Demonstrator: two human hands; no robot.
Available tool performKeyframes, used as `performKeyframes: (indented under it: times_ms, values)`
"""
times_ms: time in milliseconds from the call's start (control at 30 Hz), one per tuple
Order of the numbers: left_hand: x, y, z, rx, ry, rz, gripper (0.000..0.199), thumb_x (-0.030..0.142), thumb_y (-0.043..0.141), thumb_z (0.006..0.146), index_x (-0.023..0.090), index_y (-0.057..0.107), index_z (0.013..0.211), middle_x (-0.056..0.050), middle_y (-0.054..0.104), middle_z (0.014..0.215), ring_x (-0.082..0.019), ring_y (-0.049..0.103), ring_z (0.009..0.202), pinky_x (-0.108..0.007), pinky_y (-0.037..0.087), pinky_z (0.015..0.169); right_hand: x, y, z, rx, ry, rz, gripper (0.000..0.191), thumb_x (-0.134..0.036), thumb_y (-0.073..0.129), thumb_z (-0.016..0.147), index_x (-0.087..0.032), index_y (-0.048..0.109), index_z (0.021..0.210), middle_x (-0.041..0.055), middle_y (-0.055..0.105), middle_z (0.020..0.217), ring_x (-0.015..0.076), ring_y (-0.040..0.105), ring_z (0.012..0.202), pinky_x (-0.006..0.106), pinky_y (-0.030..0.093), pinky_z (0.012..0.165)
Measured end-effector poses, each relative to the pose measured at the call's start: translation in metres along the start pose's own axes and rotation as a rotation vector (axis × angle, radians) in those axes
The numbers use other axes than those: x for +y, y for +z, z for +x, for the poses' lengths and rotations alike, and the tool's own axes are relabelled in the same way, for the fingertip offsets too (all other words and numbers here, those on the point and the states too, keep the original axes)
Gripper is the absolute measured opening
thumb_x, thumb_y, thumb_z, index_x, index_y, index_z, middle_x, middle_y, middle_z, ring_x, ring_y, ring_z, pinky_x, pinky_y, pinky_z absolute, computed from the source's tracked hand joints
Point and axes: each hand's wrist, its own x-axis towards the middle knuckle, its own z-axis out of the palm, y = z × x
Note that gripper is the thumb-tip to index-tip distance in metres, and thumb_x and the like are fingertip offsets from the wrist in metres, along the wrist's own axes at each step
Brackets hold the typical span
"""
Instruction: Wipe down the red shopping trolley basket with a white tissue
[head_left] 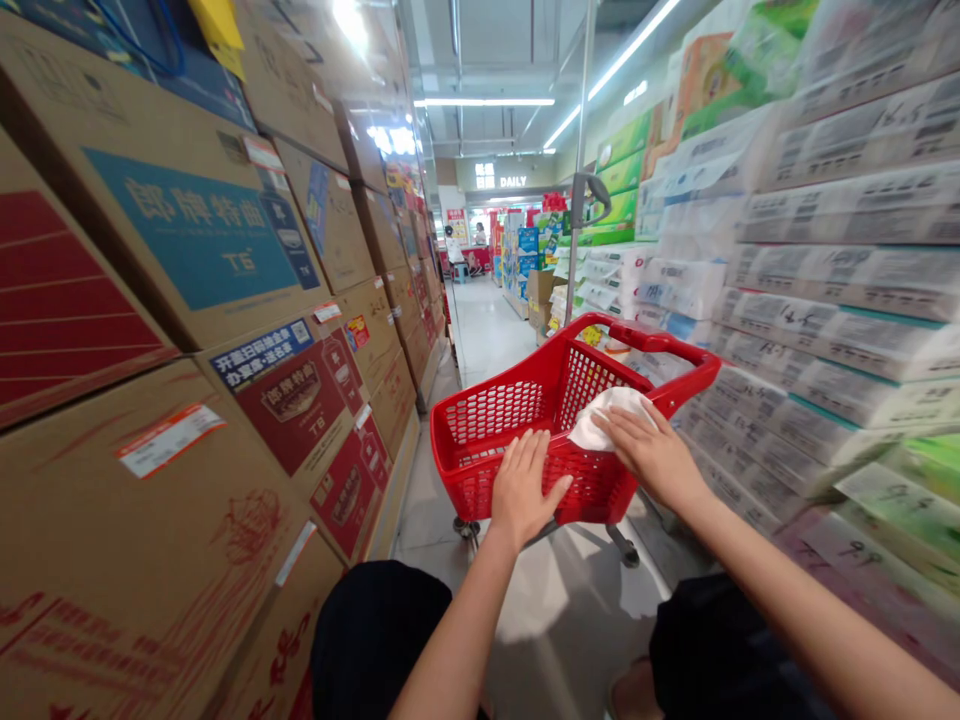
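Note:
A red plastic shopping cart (491, 405) stands side-on in front of me, its handle (660, 343) toward the right. My left hand (525, 488) lies flat against the near side of the basket, fingers stretched over the rim. On the cart's upper rim near the handle, my right hand (637, 437) presses a white cloth or tissue (600, 415), its fingers spread over it. Part of the cloth is hidden under that hand. Inside the basket, the bottom is mostly out of sight.
Stacked cardboard boxes (202, 235) wall the left side. Paper packs (847, 270) are piled high on the right. A metal pole (576, 250) rises behind the cart. Down the tiled aisle (487, 320) are an open carton (541, 290), more goods and people (455, 250).

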Motion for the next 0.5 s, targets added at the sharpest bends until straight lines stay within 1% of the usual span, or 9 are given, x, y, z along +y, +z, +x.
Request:
performKeyframes:
  times_ms: [67, 133, 200, 233, 300, 400, 433, 500]
  values:
    - [0.0, -0.002, -0.001, -0.003, 0.005, -0.003, 0.068, 0.054, 0.045, 0.103, 0.019, 0.029, 0.16, -0.007, 0.038, 0.164, -0.024, 0.03, 0.155, -0.048, 0.027, 0.13, 0.016, -0.007, -0.003, 0.013, 0.043, -0.043, 0.051, -0.022, 0.044, 0.101, -0.022, 0.049, 0.151, 0.0091, 0.068, 0.137, 0.0243, 0.058, 0.132, 0.054, 0.021, 0.125]
    - [0.0, -0.003, -0.003, -0.002, 0.001, -0.006, 0.068, 0.053, 0.045, 0.103, 0.02, 0.028, 0.161, -0.006, 0.038, 0.165, -0.024, 0.03, 0.155, -0.049, 0.027, 0.13, 0.036, -0.012, -0.006, 0.046, 0.125, -0.094, 0.049, -0.024, 0.045, 0.101, -0.022, 0.052, 0.149, 0.011, 0.069, 0.134, 0.0264, 0.061, 0.128, 0.057, 0.021, 0.124]
    - [0.003, -0.001, -0.003, 0.001, -0.008, -0.011, 0.069, 0.053, 0.046, 0.103, 0.021, 0.027, 0.161, -0.006, 0.037, 0.165, -0.024, 0.029, 0.156, -0.05, 0.026, 0.13, 0.045, -0.013, -0.009, 0.072, 0.192, -0.124, 0.048, -0.025, 0.047, 0.1, -0.021, 0.054, 0.148, 0.0126, 0.068, 0.136, 0.0286, 0.061, 0.128, 0.059, 0.022, 0.123]
    - [0.004, 0.0, -0.003, 0.003, -0.013, -0.013, 0.07, 0.054, 0.046, 0.103, 0.021, 0.027, 0.161, -0.006, 0.036, 0.166, -0.025, 0.028, 0.156, -0.05, 0.025, 0.13, 0.043, -0.012, -0.009, 0.079, 0.209, -0.128, 0.048, -0.024, 0.048, 0.1, -0.021, 0.054, 0.147, 0.0129, 0.067, 0.137, 0.0292, 0.06, 0.129, 0.059, 0.024, 0.122]
    - [0.007, 0.001, -0.003, 0.006, -0.018, -0.018, 0.071, 0.055, 0.046, 0.103, 0.021, 0.026, 0.162, -0.006, 0.035, 0.166, -0.025, 0.027, 0.156, -0.05, 0.024, 0.131, 0.026, -0.007, -0.008, 0.072, 0.197, -0.111, 0.048, -0.022, 0.047, 0.1, -0.019, 0.053, 0.148, 0.0124, 0.066, 0.139, 0.0289, 0.058, 0.132, 0.057, 0.026, 0.122]
    - [0.009, 0.001, -0.004, 0.009, -0.019, -0.016, 0.072, 0.055, 0.045, 0.103, 0.021, 0.025, 0.162, -0.005, 0.034, 0.166, -0.025, 0.026, 0.156, -0.05, 0.024, 0.131, -0.01, 0.001, -0.004, 0.035, 0.088, -0.028, 0.053, -0.019, 0.045, 0.1, -0.019, 0.046, 0.153, 0.0105, 0.063, 0.144, 0.0259, 0.055, 0.136, 0.053, 0.027, 0.123]
    - [0.008, 0.0, -0.004, 0.009, -0.018, -0.013, 0.071, 0.054, 0.045, 0.103, 0.021, 0.024, 0.162, -0.005, 0.034, 0.166, -0.025, 0.027, 0.156, -0.05, 0.024, 0.13, -0.019, 0.002, -0.003, 0.021, 0.048, 0.002, 0.056, -0.018, 0.045, 0.1, -0.02, 0.042, 0.156, 0.0096, 0.061, 0.147, 0.0249, 0.054, 0.138, 0.052, 0.027, 0.123]
    - [0.007, -0.002, -0.005, 0.007, -0.014, -0.007, 0.07, 0.053, 0.045, 0.103, 0.022, 0.024, 0.163, -0.005, 0.035, 0.166, -0.025, 0.028, 0.156, -0.05, 0.025, 0.13, -0.022, -0.001, -0.003, 0.0, -0.011, 0.035, 0.059, -0.019, 0.045, 0.1, -0.022, 0.037, 0.159, 0.0079, 0.058, 0.15, 0.0233, 0.052, 0.14, 0.051, 0.026, 0.124]
